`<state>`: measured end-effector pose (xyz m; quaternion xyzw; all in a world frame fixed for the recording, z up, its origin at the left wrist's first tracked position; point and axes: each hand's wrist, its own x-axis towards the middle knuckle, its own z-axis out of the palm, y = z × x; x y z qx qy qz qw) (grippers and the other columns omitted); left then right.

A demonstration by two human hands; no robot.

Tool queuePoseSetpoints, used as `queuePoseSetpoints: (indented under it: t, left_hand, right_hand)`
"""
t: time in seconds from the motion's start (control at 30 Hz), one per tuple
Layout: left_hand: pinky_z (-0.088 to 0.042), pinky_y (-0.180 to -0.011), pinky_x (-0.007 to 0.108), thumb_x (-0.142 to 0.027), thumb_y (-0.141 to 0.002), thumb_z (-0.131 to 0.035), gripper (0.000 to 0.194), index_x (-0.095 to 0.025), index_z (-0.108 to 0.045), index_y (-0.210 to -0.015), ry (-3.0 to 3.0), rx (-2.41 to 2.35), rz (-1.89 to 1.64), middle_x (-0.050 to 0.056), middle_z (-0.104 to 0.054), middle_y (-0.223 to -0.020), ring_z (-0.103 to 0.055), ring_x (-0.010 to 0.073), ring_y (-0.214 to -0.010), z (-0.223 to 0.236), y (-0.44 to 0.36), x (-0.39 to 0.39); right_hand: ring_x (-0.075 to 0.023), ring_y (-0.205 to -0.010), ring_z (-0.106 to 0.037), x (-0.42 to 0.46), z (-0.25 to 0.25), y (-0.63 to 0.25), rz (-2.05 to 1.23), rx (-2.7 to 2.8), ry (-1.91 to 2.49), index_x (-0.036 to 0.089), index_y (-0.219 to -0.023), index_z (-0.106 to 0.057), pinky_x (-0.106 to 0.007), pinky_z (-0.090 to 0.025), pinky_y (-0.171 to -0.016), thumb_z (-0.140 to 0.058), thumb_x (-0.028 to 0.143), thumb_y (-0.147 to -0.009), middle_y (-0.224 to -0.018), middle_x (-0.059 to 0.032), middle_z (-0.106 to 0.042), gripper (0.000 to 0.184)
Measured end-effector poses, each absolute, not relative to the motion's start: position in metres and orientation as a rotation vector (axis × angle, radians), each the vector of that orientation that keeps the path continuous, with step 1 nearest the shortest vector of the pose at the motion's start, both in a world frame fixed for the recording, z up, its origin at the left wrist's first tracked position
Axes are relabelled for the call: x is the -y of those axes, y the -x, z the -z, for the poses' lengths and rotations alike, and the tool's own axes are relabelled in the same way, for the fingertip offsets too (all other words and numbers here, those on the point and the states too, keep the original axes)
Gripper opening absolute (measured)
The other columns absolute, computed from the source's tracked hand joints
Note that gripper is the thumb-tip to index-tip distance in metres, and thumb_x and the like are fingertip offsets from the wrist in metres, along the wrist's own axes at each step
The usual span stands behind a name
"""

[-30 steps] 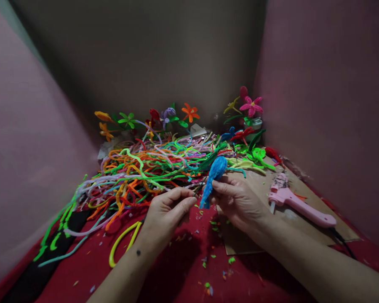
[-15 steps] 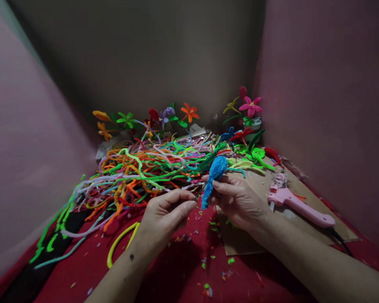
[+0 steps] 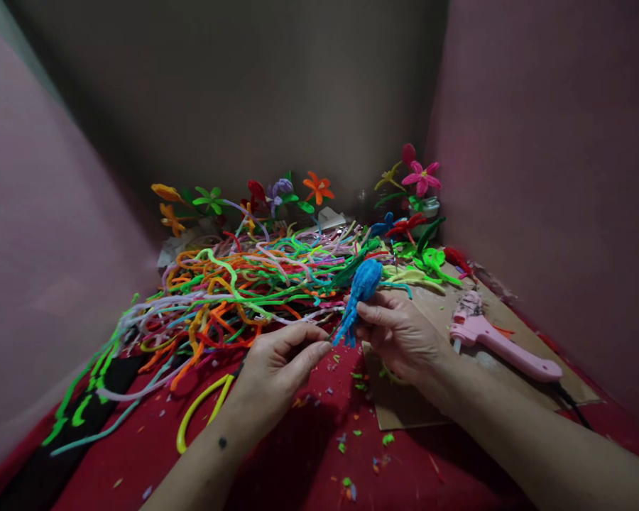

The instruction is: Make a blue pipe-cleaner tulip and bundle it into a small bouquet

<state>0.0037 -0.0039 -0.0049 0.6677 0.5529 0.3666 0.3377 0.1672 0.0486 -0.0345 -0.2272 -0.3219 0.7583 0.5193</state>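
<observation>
Dim overall — far wall point(image 3: 245, 92) murky, left wall point(image 3: 37, 234) paler. Soft shadow below left hand point(image 3: 283, 363) on red surface point(image 3: 415, 472). Wide-angle stretch toward edges — walls smeared.

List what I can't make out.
Head view:
Thin dark stem: its end, hidden in the left hand.
Blue pipe-cleaner bundle: its far side, turned from the camera.
Yellow handle: the rest, behind the left hand.
Black cord: its far end, behind the right forearm.
Scraps: too small to identify.

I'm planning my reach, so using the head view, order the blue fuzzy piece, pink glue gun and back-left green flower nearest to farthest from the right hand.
1. Blue fuzzy piece: held in the right hand.
2. Pink glue gun: right side, on the cardboard.
3. Green flower: back left, beyond the colored stems.
</observation>
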Motion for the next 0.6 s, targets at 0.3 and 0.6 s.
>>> queuePoseSetpoints:
  t: [0.3,0.6]
  left_hand:
    - [-0.029,-0.045,0.018,-0.03,-0.078,-0.057,0.016,-0.016,-0.064,-0.077,-1.624,-1.426,-0.935,-0.004,-0.045,-0.058,-0.037,0.0062,-0.049,0.0028,-0.0035,0.0067]
    - [-0.03,-0.045,0.018,-0.032,-0.077,-0.058,0.018,-0.016,-0.066,-0.075,-1.628,-1.434,-0.833,-0.004,-0.047,-0.054,-0.038,0.0068,-0.048,-0.0005,-0.0036,0.0099]
  right_hand:
    - [-0.0071,-0.05,-0.052,-0.0502,0.0379,-0.1667,-1.771,0.865,0.575,0.014,-0.067,-0.065,-0.021,-0.04,-0.05,-0.074,0.018,-0.061,-0.061,0.0028,-0.06,0.011]
    - [-0.0076,-0.047,-0.052,-0.0496,0.0355,-0.168,-1.762,0.76,0.621,0.014,-0.066,-0.061,-0.02,-0.04,-0.047,-0.074,0.018,-0.059,-0.059,0.003,-0.061,0.015]
